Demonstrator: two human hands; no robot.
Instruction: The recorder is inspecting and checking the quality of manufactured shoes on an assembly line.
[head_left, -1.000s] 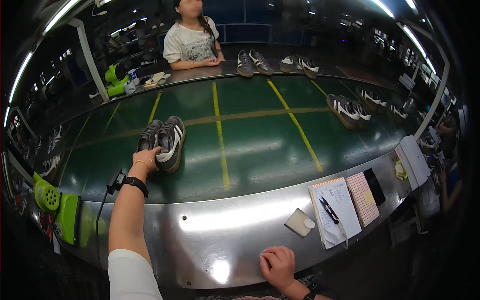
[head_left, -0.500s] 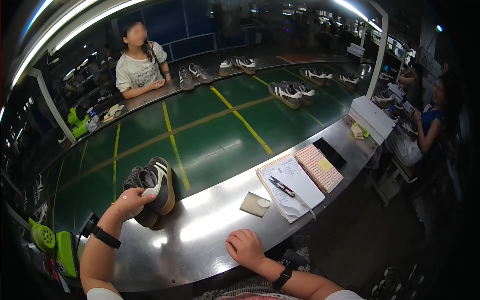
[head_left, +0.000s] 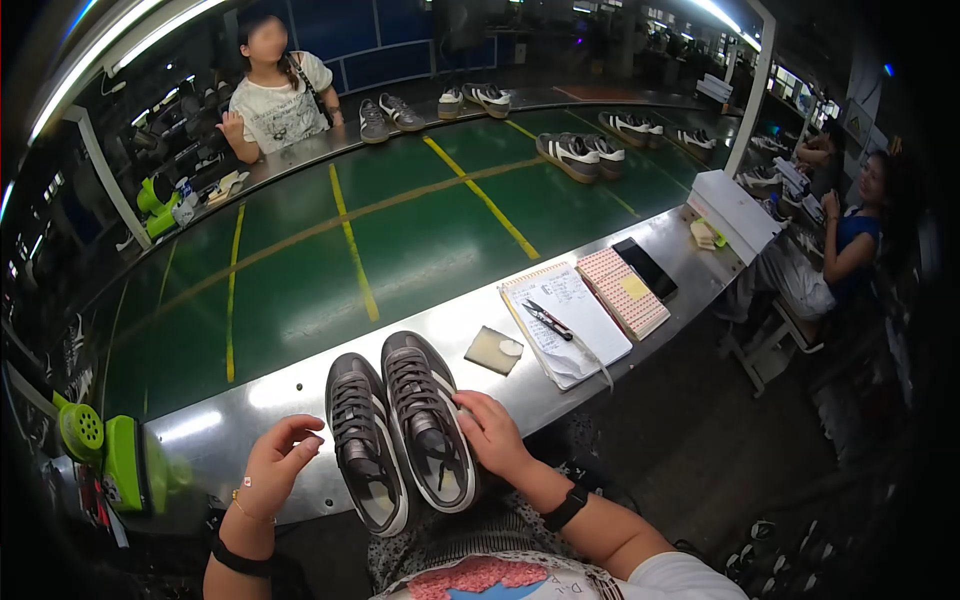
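Two grey shoes with white stripes are being worked with by two bare hands. The left shoe (head_left: 352, 415) and the right shoe (head_left: 418, 395) are set side by side at the near edge of the tabletop (head_left: 450, 345). Their toes are pointed away, and their heels are seen poking past the edge. Whether they are set down or held up a bit cannot be told.

The left hand (head_left: 276, 465) is held just beside the left shoe. Its fingers are bent, with a gap left between them and the thumb, and nothing is pinched. The right hand (head_left: 493, 440) is laid against the outer side of the right shoe. Whether the shoe is pinched or only touched there cannot be told.

The step in hand seems to be the placing or steadying of the pair close to the body. For a good hold from both sides, the left fingers would need to be brought in to the shoe, and the heels would need to be kept from tipping off.

A pale pad (head_left: 486, 349) and a notebook (head_left: 590, 350) are laid to the right, apart from the shoes.
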